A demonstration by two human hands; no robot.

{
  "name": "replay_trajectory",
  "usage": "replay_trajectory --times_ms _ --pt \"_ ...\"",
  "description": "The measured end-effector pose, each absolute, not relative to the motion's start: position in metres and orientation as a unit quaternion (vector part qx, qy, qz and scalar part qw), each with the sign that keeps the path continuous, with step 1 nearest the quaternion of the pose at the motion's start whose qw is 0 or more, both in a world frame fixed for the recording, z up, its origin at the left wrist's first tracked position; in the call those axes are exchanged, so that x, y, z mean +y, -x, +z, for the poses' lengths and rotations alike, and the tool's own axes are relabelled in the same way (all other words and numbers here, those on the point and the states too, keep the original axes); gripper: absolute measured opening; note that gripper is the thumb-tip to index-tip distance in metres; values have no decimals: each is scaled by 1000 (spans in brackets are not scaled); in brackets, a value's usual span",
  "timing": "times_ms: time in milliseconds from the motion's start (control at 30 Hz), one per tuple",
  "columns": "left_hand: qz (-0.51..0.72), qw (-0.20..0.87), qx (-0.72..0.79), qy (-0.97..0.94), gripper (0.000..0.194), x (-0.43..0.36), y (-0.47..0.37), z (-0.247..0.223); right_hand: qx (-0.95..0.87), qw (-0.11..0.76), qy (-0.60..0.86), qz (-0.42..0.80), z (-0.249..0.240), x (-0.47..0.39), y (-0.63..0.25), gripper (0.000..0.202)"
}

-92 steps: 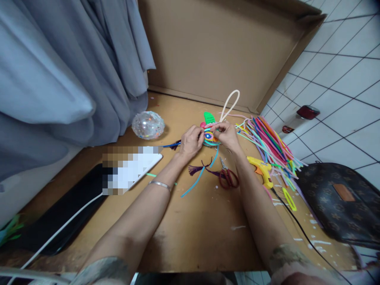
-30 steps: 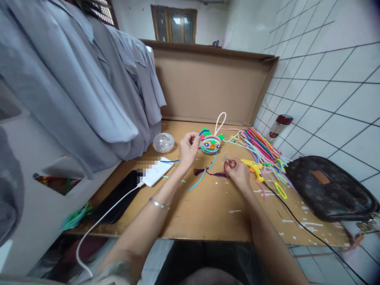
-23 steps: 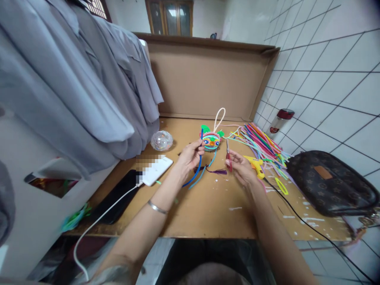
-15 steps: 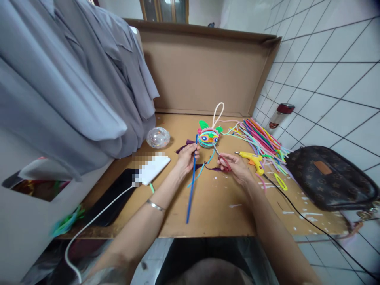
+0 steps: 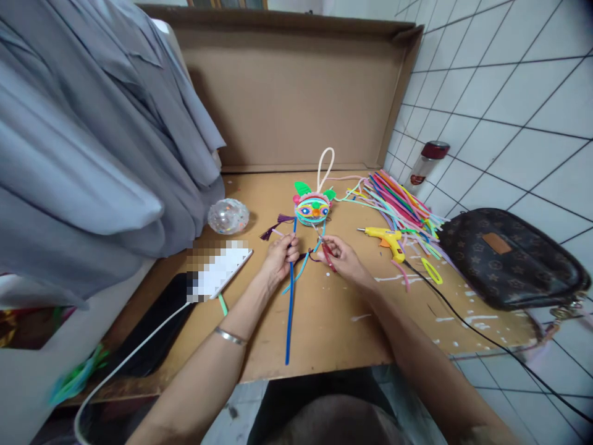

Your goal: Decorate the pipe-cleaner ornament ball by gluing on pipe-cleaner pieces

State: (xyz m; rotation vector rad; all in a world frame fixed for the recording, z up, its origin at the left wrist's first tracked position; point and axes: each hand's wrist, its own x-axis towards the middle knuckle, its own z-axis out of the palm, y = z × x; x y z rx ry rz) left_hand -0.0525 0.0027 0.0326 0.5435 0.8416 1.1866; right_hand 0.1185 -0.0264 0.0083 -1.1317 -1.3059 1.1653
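Note:
My left hand (image 5: pixel 281 254) is closed round a blue pipe cleaner (image 5: pixel 290 309), whose long end hangs toward the table's front edge. In my right hand (image 5: pixel 345 259) is a pair of red-handled scissors (image 5: pixel 328 254), the blades pointing away from me. Just beyond both hands sits a colourful animal-face ornament (image 5: pixel 313 210) with green ears and a white hanging loop (image 5: pixel 326 164). A light-blue strip (image 5: pixel 301 272) lies between my hands. Dark purple tassels (image 5: pixel 273 227) lie left of the ornament.
A yellow glue gun (image 5: pixel 386 240) lies to the right, its cord trailing toward me. Behind it are many coloured pipe cleaners (image 5: pixel 403 204) and a brown patterned bag (image 5: pixel 514 259). At left are a clear ball (image 5: pixel 228 216), a white phone-like slab (image 5: pixel 227 272) and hanging grey cloth (image 5: pixel 152 123).
The view has shifted slightly. My left hand has slid lower along the blue pipe cleaner, away from its top end. My right hand with the scissors has come nearer to the left hand.

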Motion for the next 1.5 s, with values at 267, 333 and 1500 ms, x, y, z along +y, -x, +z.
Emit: replay_trajectory --times_ms 267,333,1500 --pt "552 701 366 -265 28 1 49 28 -604 464 498 414 1 -29 -119 54" --pt "551 697 363 -281 27 1 49 27 -614 456 503 403 1 -28 -119 51" --pt "514 659 384 -393 27 -10 46 27 -571 490 484 448 0 -26 -119 55"
